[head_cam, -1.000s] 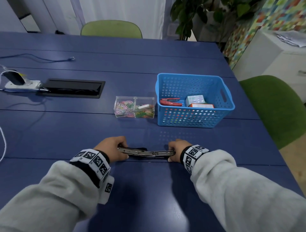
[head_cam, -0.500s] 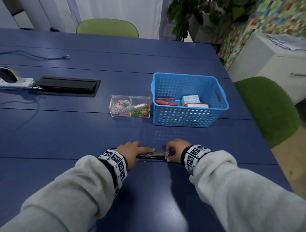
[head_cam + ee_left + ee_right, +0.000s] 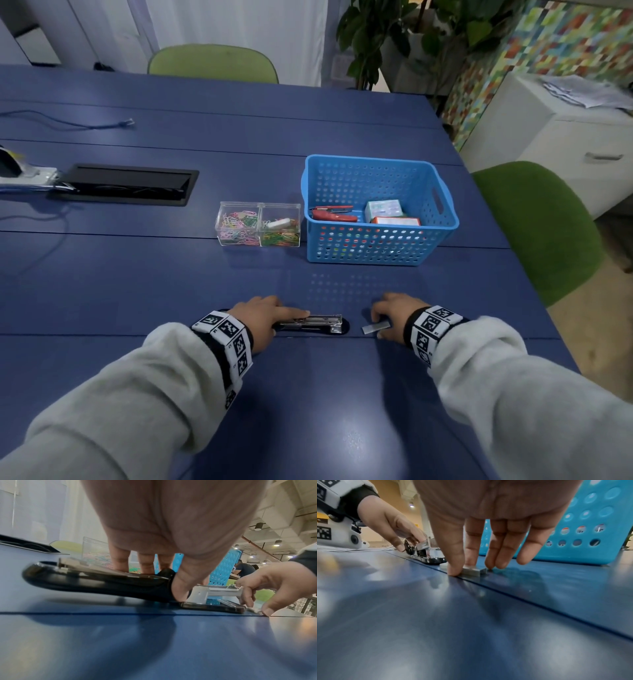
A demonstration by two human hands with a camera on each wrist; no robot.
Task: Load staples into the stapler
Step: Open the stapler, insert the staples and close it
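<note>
- A glossy blue worktop (image 3: 137, 284) of long planks carries everything; its sheen throws back blurred light in both wrist views.
- Far left on it sits a flat black rectangular cable hatch (image 3: 126, 185), matte, set flush into the surface.
- The left hand (image 3: 260, 317) lies over the rear of the stapler (image 3: 313, 323), fingers laid along the top and thumb pressed at its side; the grip is narrow, holding the stapler down.
- The stapler lies flat near the front edge of the worktop, opened out: a smooth rounded black plastic shell and a bright, angular metal channel showing along its length.
- Behind it stands a clear hard-plastic box (image 3: 258, 224) of two square compartments, full of thin coloured wire paper clips.
- Just right of the stapler's metal nose lies a strip of staples (image 3: 375, 328), a short, flat, dull-grey metal bar with square ends, resting beside a plank seam.
- The right hand (image 3: 397, 313) stands on the strip, thumb and forefinger pinching its long sides, the other fingers straight, tips near the worktop.
- Further back right is a blue plastic basket (image 3: 445, 219), rectangular, its walls punched with round holes, holding small cardboard boxes and a red tool.
</note>
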